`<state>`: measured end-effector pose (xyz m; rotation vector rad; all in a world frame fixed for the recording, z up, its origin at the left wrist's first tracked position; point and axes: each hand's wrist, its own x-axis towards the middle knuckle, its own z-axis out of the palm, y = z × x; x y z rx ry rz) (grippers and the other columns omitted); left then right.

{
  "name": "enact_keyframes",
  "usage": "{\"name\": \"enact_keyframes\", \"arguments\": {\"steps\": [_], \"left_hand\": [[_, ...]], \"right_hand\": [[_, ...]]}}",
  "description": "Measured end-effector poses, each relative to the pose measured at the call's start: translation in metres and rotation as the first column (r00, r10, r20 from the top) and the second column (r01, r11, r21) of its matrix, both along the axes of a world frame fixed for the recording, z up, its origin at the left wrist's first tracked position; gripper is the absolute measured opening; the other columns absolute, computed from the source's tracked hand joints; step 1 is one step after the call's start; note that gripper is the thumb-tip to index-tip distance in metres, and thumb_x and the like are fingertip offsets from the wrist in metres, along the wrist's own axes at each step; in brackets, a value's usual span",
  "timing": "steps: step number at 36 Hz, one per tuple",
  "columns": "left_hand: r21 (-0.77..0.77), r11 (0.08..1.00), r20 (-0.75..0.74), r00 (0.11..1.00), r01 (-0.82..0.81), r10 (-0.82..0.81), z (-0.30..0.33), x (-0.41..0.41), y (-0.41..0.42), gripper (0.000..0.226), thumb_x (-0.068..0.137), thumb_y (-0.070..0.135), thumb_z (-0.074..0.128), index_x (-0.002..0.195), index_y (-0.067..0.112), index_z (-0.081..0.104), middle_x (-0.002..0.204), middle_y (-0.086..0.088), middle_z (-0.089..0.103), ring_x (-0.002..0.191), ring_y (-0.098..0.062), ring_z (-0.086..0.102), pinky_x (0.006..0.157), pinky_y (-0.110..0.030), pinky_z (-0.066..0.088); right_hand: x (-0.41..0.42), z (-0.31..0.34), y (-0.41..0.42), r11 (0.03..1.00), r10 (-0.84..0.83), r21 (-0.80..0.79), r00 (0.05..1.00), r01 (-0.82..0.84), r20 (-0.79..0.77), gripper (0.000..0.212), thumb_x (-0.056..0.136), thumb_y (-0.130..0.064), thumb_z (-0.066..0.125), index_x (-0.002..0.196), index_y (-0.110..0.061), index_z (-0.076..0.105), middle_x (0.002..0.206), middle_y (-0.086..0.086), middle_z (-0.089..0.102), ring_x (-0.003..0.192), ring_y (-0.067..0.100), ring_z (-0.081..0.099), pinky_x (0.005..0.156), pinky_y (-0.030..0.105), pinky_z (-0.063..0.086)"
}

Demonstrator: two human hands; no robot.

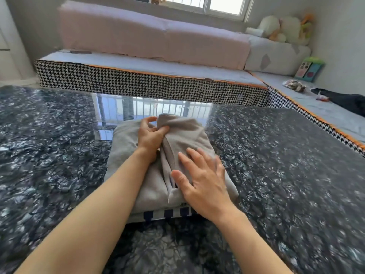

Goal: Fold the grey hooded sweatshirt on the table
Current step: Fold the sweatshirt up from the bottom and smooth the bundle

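The grey hooded sweatshirt (126,147) lies as a compact folded bundle in the middle of the dark marbled table (286,165). My left hand (151,138) rests on top of the bundle and pinches a raised fold of grey cloth at its far end. My right hand (203,178) lies flat, fingers spread, on the near right part of the bundle, pressing it down. A striped blue-and-white cloth (167,213) peeks out from under the bundle's near edge.
A low houndstooth-sided platform (138,82) with pink cushions (150,38) runs behind the table and along the right. Soft toys (284,28) sit in the far right corner. A dark garment (343,99) lies on the right platform.
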<state>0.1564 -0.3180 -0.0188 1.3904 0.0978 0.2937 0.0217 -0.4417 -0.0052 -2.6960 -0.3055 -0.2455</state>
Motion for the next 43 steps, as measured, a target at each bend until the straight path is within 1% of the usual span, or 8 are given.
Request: {"name": "enact_keyframes", "arguments": {"steps": [6,12,17,24,26,31,36,43], "left_hand": [[0.186,0.983,0.045,0.999,-0.014,0.006,-0.003,-0.003,-0.002,0.058,0.083,0.004,0.064,0.134,0.012,0.04,0.078,-0.002,0.051,0.075,-0.016,0.054,0.076,-0.032,0.052],[0.581,0.619,0.481,0.837,-0.528,0.263,0.0,-0.028,0.0,0.049,0.085,-0.004,0.045,0.132,0.007,0.046,0.126,-0.016,0.054,0.116,-0.026,0.051,0.098,-0.027,0.037],[0.983,0.145,-0.129,0.985,0.112,0.112,-0.018,-0.032,0.01,0.052,0.099,0.036,0.019,0.149,0.021,0.014,0.158,-0.008,0.01,0.146,-0.022,0.004,0.112,-0.052,-0.013],[0.949,0.212,-0.234,0.972,0.235,-0.032,-0.017,-0.048,0.01,0.057,0.093,0.055,0.006,0.145,0.04,-0.011,0.157,-0.012,-0.004,0.145,-0.024,-0.009,0.11,-0.051,-0.022],[0.956,0.145,-0.244,0.966,0.255,-0.088,-0.015,-0.055,0.009,0.057,0.092,0.06,0.01,0.141,0.047,-0.016,0.157,-0.011,-0.009,0.144,-0.029,-0.014,0.107,-0.053,-0.023],[0.956,-0.058,-0.293,0.95,0.288,-0.104,-0.016,-0.062,0.006,0.064,0.091,0.059,0.026,0.143,0.048,-0.01,0.156,-0.009,-0.018,0.141,-0.037,-0.021,0.106,-0.062,-0.018],[0.956,-0.035,-0.294,0.95,0.292,-0.104,-0.015,-0.064,0.003,0.067,0.093,0.045,0.031,0.147,0.035,-0.007,0.156,-0.006,-0.017,0.141,-0.035,-0.021,0.107,-0.057,-0.019],[0.918,0.155,-0.349,0.929,0.365,-0.12,-0.01,-0.07,-0.001,0.064,0.095,0.042,0.03,0.149,0.029,-0.003,0.157,-0.003,-0.016,0.142,-0.028,-0.021,0.108,-0.055,-0.02]], "right_hand": [[-0.007,-0.025,0.012,0.993,-0.018,-0.121,0.987,-0.002,-0.162,0.084,0.061,-0.072,-0.012,0.142,-0.05,-0.005,0.156,-0.007,-0.017,0.14,0.018,-0.029,0.104,0.053,-0.029],[-0.002,-0.03,0.013,0.991,-0.052,-0.133,0.982,0.028,-0.18,0.088,0.06,-0.072,-0.014,0.144,-0.042,-0.013,0.156,-0.008,-0.018,0.141,0.019,-0.027,0.106,0.055,-0.026],[0.003,-0.015,0.01,0.983,-0.048,-0.184,0.969,0.003,-0.242,0.097,0.056,-0.075,-0.014,0.146,-0.041,-0.002,0.158,-0.011,-0.007,0.145,0.019,-0.004,0.114,0.051,-0.002],[0.073,-0.006,-0.018,0.997,0.073,-0.006,0.987,-0.075,-0.146,0.043,0.098,-0.042,0.031,0.138,-0.033,0.041,0.133,-0.008,0.047,0.124,0.02,0.04,0.104,0.039,0.03],[0.079,-0.016,-0.013,0.992,0.074,-0.095,0.993,-0.083,-0.091,0.039,0.097,-0.034,0.038,0.135,-0.033,0.047,0.128,-0.01,0.049,0.117,0.019,0.041,0.095,0.035,0.028],[0.085,-0.02,-0.016,0.949,-0.003,0.312,0.991,-0.039,0.136,0.029,0.093,-0.017,0.046,0.115,-0.017,0.065,0.12,0.001,0.058,0.118,0.022,0.045,0.106,0.04,0.03],[0.107,-0.014,-0.007,0.992,-0.105,-0.089,0.985,0.093,-0.139,0.052,0.095,-0.055,0.025,0.145,-0.042,0.018,0.158,-0.003,-0.005,0.145,0.022,-0.013,0.112,0.053,-0.011],[0.131,-0.021,0.01,0.942,-0.181,-0.327,0.937,0.078,-0.298,0.053,0.092,-0.062,0.01,0.144,-0.048,0.01,0.159,-0.003,-0.001,0.145,0.029,-0.011,0.108,0.064,-0.008]]}}
